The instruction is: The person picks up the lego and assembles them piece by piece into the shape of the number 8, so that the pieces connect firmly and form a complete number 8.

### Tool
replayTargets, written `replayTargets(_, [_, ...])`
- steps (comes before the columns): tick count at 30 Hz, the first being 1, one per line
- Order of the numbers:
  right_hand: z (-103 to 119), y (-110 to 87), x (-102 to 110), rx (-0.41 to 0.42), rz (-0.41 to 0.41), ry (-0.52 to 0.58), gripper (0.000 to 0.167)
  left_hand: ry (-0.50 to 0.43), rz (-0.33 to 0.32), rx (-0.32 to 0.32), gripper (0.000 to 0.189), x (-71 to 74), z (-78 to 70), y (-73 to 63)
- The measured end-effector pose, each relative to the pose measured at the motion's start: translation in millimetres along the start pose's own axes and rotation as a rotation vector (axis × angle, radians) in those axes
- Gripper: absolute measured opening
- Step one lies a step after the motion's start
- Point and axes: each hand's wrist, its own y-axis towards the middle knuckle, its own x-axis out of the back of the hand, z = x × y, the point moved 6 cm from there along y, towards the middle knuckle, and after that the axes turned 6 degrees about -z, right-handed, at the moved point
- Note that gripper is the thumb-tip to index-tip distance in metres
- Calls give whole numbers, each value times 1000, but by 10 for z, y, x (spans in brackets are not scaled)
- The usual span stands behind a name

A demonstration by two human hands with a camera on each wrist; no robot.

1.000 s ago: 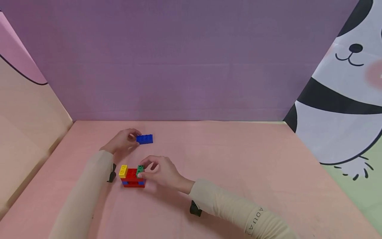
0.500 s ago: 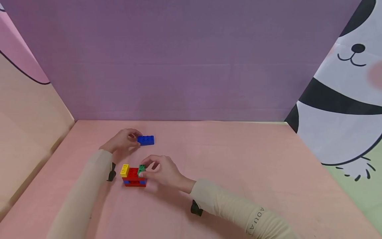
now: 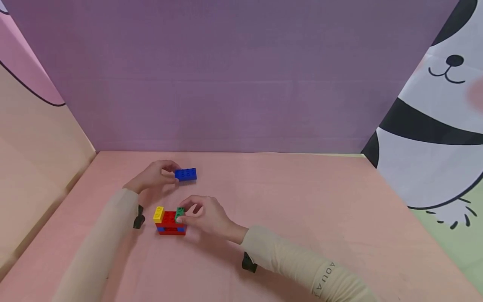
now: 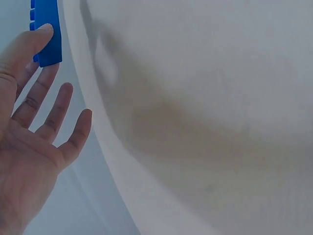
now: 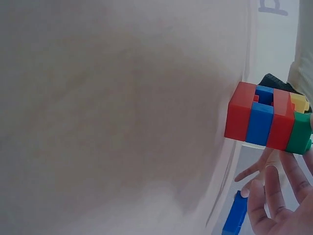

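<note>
My left hand [image 3: 154, 175] pinches one end of a long blue toy brick [image 3: 186, 174] between thumb and fingers. In the left wrist view the thumb presses the side of that blue brick [image 4: 48, 44], and the other fingers spread loosely. A shadow below the brick shows it slightly off the table. Nearer, a small stack has a red top brick [image 3: 169, 217], blue bricks [image 5: 259, 122] in its middle layer and a red base [image 3: 171, 233]. A yellow brick [image 3: 158, 214] sits on its left end. My right hand [image 3: 207, 216] pinches the green brick [image 3: 179, 214] on its right end.
A pink cloth covers the table [image 3: 286, 209]. Behind it rises a purple backdrop [image 3: 234, 75], with a panda print [image 3: 426, 167] on the right and a beige panel [image 3: 34, 159] on the left. Black wrist cameras hang below both sleeves.
The left hand has raised the blue brick slightly from the table. The right hand stays on the green brick, and the stack keeps its place apart from a small shift of the view.
</note>
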Motion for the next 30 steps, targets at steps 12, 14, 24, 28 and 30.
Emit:
replayTargets(12, [-12,1,-10,-2,-4,21,23,-2,-5,-82,39,88,-63,-93])
replayTargets(14, [-16,6,-14,-2,-5,29,24,-10,-7,-84,39,116,-76,-121])
replayTargets(24, [-5,-11,-32,-7,-4,57,24,-26,4,-111,39,184,-166,-287])
replayTargets(28, [-9,-14,-29,-8,-15,43,24,-8,5,-148,39,206,-231,-358])
replayTargets(30, [-12,-15,-30,-12,-19,37,25,-3,6,-160,39,222,-255,-394])
